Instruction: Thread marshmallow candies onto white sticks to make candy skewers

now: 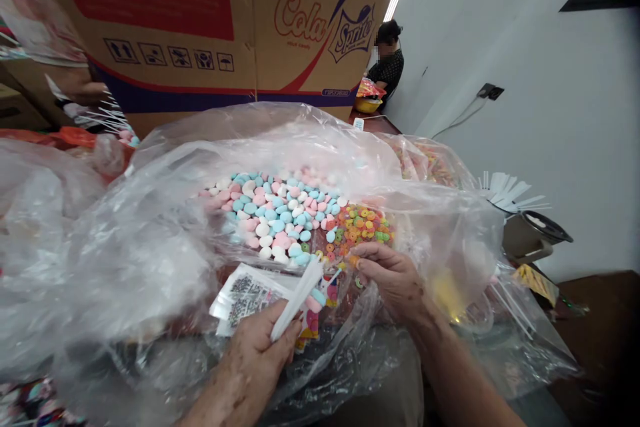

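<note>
A bundle of thin white sticks is gripped in my left hand, its fingers wrapped round the lower end. Beside the bundle show pink and blue candies, partly hidden by the hand. My right hand pinches a small orange ring candy between thumb and forefinger. Just beyond it lies a heap of yellow, orange and green ring candies. To its left spreads a larger pile of pink, blue and white round candies in a clear plastic bag. Printed packets lie under my left hand.
A large cardboard box stands at the back. Clear plastic bags spread over the table. More white sticks fan out near a dark container at right. Another person is at the back; someone's hand shows at left.
</note>
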A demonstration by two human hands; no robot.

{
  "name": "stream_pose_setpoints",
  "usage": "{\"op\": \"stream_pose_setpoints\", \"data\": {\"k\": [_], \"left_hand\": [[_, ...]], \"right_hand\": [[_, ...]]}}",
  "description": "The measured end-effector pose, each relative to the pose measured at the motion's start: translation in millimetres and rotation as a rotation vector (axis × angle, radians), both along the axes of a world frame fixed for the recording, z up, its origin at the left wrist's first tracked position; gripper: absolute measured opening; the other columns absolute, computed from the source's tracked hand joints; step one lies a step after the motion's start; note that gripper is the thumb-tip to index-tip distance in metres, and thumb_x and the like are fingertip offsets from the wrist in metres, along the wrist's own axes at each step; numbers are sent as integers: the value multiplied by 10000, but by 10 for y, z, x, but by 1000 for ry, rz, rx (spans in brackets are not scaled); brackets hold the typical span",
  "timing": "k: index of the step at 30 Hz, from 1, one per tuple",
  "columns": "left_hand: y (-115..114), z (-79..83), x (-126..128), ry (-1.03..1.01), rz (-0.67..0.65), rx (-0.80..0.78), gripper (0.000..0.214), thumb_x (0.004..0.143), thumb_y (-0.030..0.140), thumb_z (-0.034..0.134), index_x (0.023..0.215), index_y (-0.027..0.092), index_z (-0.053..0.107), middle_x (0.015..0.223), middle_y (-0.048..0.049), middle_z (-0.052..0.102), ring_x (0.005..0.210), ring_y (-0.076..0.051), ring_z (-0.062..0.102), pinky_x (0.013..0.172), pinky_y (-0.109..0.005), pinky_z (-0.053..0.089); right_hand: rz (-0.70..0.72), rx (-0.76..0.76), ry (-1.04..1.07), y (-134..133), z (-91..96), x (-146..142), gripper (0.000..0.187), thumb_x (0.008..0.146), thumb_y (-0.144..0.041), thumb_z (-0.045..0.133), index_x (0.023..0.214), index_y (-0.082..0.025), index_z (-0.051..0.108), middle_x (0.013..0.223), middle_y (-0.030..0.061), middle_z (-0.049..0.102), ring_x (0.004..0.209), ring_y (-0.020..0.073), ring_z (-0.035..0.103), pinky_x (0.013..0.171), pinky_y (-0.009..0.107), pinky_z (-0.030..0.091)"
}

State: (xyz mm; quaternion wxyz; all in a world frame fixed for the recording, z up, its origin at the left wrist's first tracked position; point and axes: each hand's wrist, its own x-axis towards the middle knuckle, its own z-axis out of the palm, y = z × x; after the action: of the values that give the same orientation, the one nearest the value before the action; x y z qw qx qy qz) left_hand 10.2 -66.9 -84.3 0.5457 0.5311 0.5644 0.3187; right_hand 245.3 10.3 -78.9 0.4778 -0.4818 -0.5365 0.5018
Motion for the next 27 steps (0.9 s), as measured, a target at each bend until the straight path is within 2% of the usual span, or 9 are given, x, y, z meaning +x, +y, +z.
{"op": "stream_pose_setpoints", "data": {"k": [4,7,10,15,19,21,23,25,27], "left_hand": [[1,46,13,32,-41,-2,287,899,421,486,812,198,646,531,65,487,404,-107,378,388,-211,259],[-7,48,24,30,-27,-1,295,904,429,475,865,197,654,526,72,470,413,-113,367,417,-226,259],[-2,38,30,26,-40,18,292,906,427,478,812,200,638,524,69,462,449,-123,381,467,-242,281],[13,25,7,21,-95,70,338,893,462,491,810,183,664,556,50,457,547,-147,402,533,-258,292],[-9,-37,-11,-17,-94,40,378,888,495,496,827,171,681,540,50,432,533,-148,384,523,-262,276],[-29,-43,-5,-43,-39,43,348,868,474,536,762,174,677,513,47,447,520,-145,395,518,-258,286],[-46,-4,4,-72,66,23,322,834,457,584,691,180,664,490,43,470,481,-133,399,486,-245,292],[-55,66,-1,-109,187,-45,328,786,470,630,629,183,635,479,41,499,408,-106,380,420,-225,272],[-50,140,-27,-135,272,-106,358,725,492,684,572,179,604,463,38,520,348,-82,373,366,-203,253]], "right_hand": [[16,-74,171,-37,22,-104,174,694,-315,787,823,-200,766,683,5,699,569,108,568,543,227,441],[14,-90,168,-50,2,-128,191,682,-330,808,829,-211,784,752,22,736,615,130,609,574,249,493],[50,-58,111,-53,-5,-112,167,710,-320,794,854,-235,792,814,16,755,673,139,642,634,258,526],[334,47,-114,-118,66,-155,143,790,-249,734,919,-234,795,911,20,756,841,155,675,776,256,516],[471,20,-122,-240,60,-293,170,814,-292,722,939,-196,785,897,28,741,822,152,664,766,256,509],[446,-19,-100,-258,47,-314,232,823,-323,709,1013,-198,757,930,26,741,824,153,667,745,256,517],[314,-6,-134,-214,64,-257,324,855,-350,658,1148,-218,690,991,30,738,832,160,674,730,272,528],[107,102,-318,-124,120,-119,307,885,-340,590,1160,-224,659,1031,42,730,866,174,670,750,295,524],[-17,234,-620,-34,199,64,205,897,-293,532,1010,-215,686,996,48,724,884,185,653,789,310,497]]}}
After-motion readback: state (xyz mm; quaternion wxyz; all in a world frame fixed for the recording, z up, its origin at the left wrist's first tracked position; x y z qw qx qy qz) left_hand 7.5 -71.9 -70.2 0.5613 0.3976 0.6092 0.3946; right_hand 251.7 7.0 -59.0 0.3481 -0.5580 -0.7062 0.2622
